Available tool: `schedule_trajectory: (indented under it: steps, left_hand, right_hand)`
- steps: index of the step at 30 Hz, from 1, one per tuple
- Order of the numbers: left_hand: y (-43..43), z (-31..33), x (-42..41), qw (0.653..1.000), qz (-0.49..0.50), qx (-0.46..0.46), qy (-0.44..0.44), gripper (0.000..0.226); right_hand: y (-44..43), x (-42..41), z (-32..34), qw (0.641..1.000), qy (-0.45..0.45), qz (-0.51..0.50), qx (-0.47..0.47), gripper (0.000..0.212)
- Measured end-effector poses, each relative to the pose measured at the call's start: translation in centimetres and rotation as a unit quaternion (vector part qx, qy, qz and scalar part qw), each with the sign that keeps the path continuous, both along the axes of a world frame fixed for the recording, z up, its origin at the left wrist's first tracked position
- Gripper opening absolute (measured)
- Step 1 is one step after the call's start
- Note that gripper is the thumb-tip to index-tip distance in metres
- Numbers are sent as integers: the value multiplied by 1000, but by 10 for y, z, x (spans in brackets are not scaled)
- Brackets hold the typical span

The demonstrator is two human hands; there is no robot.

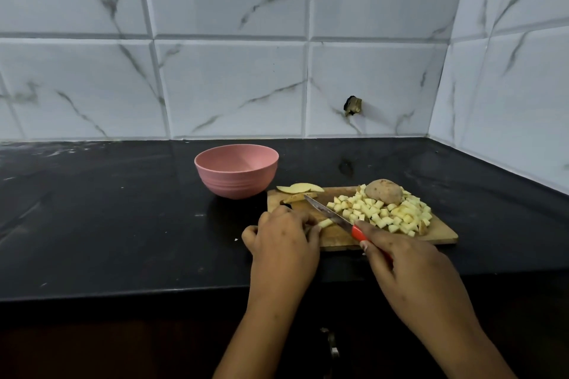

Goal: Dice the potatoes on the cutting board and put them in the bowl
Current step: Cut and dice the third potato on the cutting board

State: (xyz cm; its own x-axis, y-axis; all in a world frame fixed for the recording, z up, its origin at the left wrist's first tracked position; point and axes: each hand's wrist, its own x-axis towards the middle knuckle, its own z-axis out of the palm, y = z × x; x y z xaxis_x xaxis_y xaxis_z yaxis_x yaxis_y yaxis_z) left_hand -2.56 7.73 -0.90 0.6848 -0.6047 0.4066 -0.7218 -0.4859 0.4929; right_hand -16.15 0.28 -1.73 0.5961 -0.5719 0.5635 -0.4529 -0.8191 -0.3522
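Observation:
A wooden cutting board (443, 232) lies on the black counter. A heap of diced potato (388, 214) covers its right half, with a whole unpeeled potato (384, 191) behind the heap. Potato slices (300, 188) lie at the board's far left corner. My left hand (283, 235) holds a small potato strip (325, 222) down on the board's near left part with curled fingers. My right hand (409, 268) grips the red handle of a knife (328, 213), whose blade lies across the strip. An empty pink bowl (236, 171) stands just left of the board's far end.
The black counter (107, 209) runs left of the board and ends at a front edge close to me. Marble-patterned wall tiles (234, 86) rise behind and along the right. A small dark fitting (353, 105) sticks out of the back wall. A drawer handle (332, 344) shows below the counter.

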Motion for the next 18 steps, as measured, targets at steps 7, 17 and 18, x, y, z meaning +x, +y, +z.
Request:
schedule_trajectory:
  steps: [7,17,18]
  left_hand:
    - [0,-1,0,1000,5,-5,-11,21]
    - [2,-1,1,999,10,-37,19,17]
    - [2,-1,1,999,9,-45,24,16]
  right_hand:
    - [2,6,10,985,141,-24,-95,52]
    - [1,3,8,992,99,-18,-76,46]
    - [3,2,8,992,101,-12,-72,47]
